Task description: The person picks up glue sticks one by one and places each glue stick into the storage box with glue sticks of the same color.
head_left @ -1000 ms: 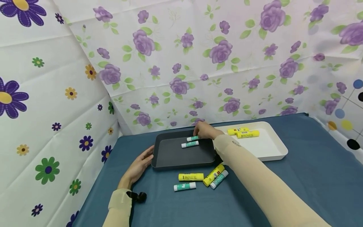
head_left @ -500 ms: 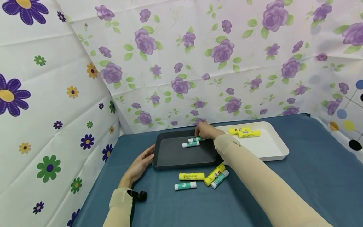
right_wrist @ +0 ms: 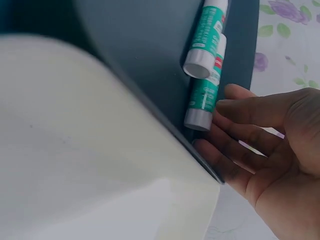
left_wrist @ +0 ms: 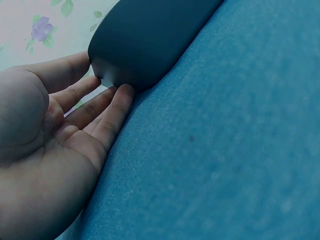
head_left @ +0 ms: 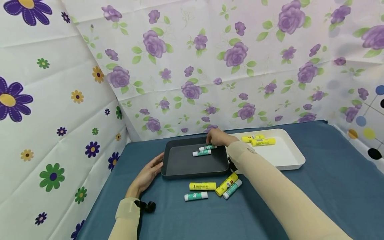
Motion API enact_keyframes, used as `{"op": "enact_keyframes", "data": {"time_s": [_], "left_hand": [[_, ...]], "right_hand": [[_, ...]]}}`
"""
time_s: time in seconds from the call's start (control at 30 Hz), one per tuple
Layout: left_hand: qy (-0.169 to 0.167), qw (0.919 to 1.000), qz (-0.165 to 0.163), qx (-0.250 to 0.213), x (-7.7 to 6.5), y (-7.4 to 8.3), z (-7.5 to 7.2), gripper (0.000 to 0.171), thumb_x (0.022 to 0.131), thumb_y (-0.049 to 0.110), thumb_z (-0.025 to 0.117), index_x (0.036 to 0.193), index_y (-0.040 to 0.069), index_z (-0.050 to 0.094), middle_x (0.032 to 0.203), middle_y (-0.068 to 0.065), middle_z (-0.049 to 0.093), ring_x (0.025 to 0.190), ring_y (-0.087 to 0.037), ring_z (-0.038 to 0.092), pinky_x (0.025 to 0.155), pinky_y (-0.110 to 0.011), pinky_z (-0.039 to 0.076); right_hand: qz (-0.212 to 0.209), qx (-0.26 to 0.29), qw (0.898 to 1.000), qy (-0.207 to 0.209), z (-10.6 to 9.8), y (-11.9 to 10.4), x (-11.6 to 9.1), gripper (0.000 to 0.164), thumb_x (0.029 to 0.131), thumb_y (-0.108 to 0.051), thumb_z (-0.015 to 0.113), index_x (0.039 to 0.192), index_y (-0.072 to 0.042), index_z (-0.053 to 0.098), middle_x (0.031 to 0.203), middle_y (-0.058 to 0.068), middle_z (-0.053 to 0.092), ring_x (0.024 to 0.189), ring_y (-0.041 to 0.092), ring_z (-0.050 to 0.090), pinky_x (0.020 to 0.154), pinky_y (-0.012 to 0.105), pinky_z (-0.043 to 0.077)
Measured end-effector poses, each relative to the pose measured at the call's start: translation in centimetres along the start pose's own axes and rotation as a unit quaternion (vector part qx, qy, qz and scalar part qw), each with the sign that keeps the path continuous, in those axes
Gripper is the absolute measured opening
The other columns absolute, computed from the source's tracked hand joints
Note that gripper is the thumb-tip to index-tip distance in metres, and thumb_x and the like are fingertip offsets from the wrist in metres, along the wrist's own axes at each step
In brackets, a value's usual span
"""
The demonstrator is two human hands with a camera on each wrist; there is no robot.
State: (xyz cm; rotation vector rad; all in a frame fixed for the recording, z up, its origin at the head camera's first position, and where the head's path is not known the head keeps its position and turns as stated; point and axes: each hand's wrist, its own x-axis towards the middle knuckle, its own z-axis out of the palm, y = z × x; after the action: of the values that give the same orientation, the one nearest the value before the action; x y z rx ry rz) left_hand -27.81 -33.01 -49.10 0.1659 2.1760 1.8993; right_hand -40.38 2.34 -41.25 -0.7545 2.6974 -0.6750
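Pretty much parked

Upper green-and-white cylindrical glue stick lies in the dark grey rectangular tray, mid-frame; right hand has relaxed fingers at its side, not wrapped round it. Left hand, fingers straight, touches the tray's left edge. Looks like the setting-down step; next move probably calls for backing off without rolling it.

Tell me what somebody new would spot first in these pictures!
Probably the big purple flowers on the white backdrop. Next, perhaps, the bright yellow tubes: two in the white tray on the right, two on the blue cloth in front of the dark tray. Then maybe the right hand, close beside a green-and-white tube in the dark tray.
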Motion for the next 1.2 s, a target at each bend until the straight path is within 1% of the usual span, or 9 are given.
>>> {"op": "enact_keyframes", "data": {"time_s": [0.1, 0.2, 0.3, 0.43, 0.53, 0.7, 0.9, 1.0, 1.2], "left_hand": [[-0.002, 1.0, 0.002, -0.002, 0.0, 0.0, 0.0, 0.059, 0.113, 0.023, 0.049, 0.167, 0.019, 0.026, 0.167, -0.013, 0.029, 0.153, -0.033, 0.028, 0.127, -0.054, 0.021], [-0.006, 1.0, 0.004, -0.003, 0.0, 0.0, 0.0, 0.059, 0.113, 0.022, 0.049, 0.167, 0.018, 0.025, 0.167, -0.013, 0.028, 0.153, -0.033, 0.027, 0.127, -0.055, 0.02], [-0.006, 1.0, 0.003, -0.003, 0.1, -0.1, 0.0, 0.059, 0.113, 0.022, 0.048, 0.167, 0.018, 0.024, 0.167, -0.013, 0.028, 0.153, -0.033, 0.027, 0.127, -0.054, 0.02], [-0.004, 1.0, 0.002, -0.004, 0.1, -0.1, 0.0, 0.059, 0.113, 0.023, 0.048, 0.168, 0.018, 0.024, 0.167, -0.013, 0.028, 0.153, -0.033, 0.027, 0.127, -0.054, 0.02], [-0.005, 1.0, 0.001, -0.002, 0.1, -0.1, 0.0, 0.06, 0.113, 0.023, 0.048, 0.168, 0.018, 0.024, 0.167, -0.013, 0.027, 0.153, -0.033, 0.027, 0.127, -0.054, 0.021], [-0.007, 1.0, 0.003, 0.002, 0.1, 0.0, 0.0, 0.059, 0.114, 0.022, 0.047, 0.168, 0.017, 0.023, 0.168, -0.014, 0.026, 0.154, -0.034, 0.026, 0.127, -0.055, 0.02], [-0.007, 1.0, 0.003, -0.001, 0.1, -0.1, -0.1, 0.059, 0.114, 0.022, 0.047, 0.168, 0.017, 0.023, 0.168, -0.014, 0.025, 0.154, -0.034, 0.025, 0.127, -0.055, 0.019], [-0.01, 0.9999, 0.003, 0.0, 0.2, -0.1, 0.0, 0.059, 0.114, 0.022, 0.046, 0.168, 0.017, 0.023, 0.168, -0.014, 0.025, 0.154, -0.034, 0.025, 0.127, -0.055, 0.019], [-0.013, 0.9999, 0.004, -0.001, 0.1, -0.1, 0.0, 0.059, 0.114, 0.022, 0.046, 0.168, 0.017, 0.022, 0.168, -0.015, 0.026, 0.154, -0.034, 0.026, 0.127, -0.055, 0.019]], "right_hand": [[-0.006, 0.021, 1.0, -0.008, -0.5, 0.0, -0.3, 0.036, 0.089, 0.016, 0.053, 0.111, 0.001, 0.078, 0.112, 0.016, 0.074, 0.096, 0.025, 0.065, 0.082, 0.036, 0.059], [-0.015, 0.042, 0.999, -0.017, -1.0, -0.1, -0.6, 0.037, 0.088, 0.017, 0.055, 0.116, 0.003, 0.076, 0.114, 0.018, 0.073, 0.102, 0.027, 0.066, 0.086, 0.037, 0.059], [-0.033, 0.047, 0.998, -0.023, -1.5, -0.1, -0.9, 0.04, 0.087, 0.018, 0.056, 0.119, 0.004, 0.075, 0.116, 0.02, 0.072, 0.108, 0.03, 0.066, 0.089, 0.039, 0.06], [-0.05, 0.061, 0.996, -0.036, -2.3, 0.2, -1.3, 0.041, 0.09, 0.016, 0.057, 0.124, 0.003, 0.074, 0.121, 0.02, 0.071, 0.115, 0.033, 0.065, 0.092, 0.04, 0.06], [-0.057, 0.083, 0.994, -0.045, -2.8, 0.4, -1.7, 0.038, 0.094, 0.013, 0.058, 0.128, 0.003, 0.072, 0.127, 0.02, 0.069, 0.12, 0.033, 0.064, 0.095, 0.041, 0.059], [-0.072, 0.112, 0.99, -0.053, -3.9, 0.7, -2.7, 0.032, 0.1, 0.004, 0.061, 0.13, 0.004, 0.07, 0.129, 0.02, 0.069, 0.119, 0.031, 0.065, 0.099, 0.042, 0.057], [-0.093, 0.131, 0.985, -0.066, -4.8, 1.1, -4.1, 0.031, 0.101, 0.002, 0.062, 0.131, 0.005, 0.068, 0.131, 0.023, 0.068, 0.118, 0.03, 0.067, 0.1, 0.042, 0.057], [-0.107, 0.135, 0.983, -0.067, -5.0, 1.4, -4.8, 0.029, 0.102, 0.0, 0.061, 0.129, 0.003, 0.07, 0.131, 0.024, 0.068, 0.118, 0.03, 0.067, 0.1, 0.042, 0.057], [-0.13, 0.16, 0.976, -0.067, -5.1, 1.7, -7.0, 0.028, 0.101, -0.002, 0.064, 0.128, -0.003, 0.073, 0.128, 0.016, 0.071, 0.117, 0.03, 0.068, 0.1, 0.043, 0.057]]}}
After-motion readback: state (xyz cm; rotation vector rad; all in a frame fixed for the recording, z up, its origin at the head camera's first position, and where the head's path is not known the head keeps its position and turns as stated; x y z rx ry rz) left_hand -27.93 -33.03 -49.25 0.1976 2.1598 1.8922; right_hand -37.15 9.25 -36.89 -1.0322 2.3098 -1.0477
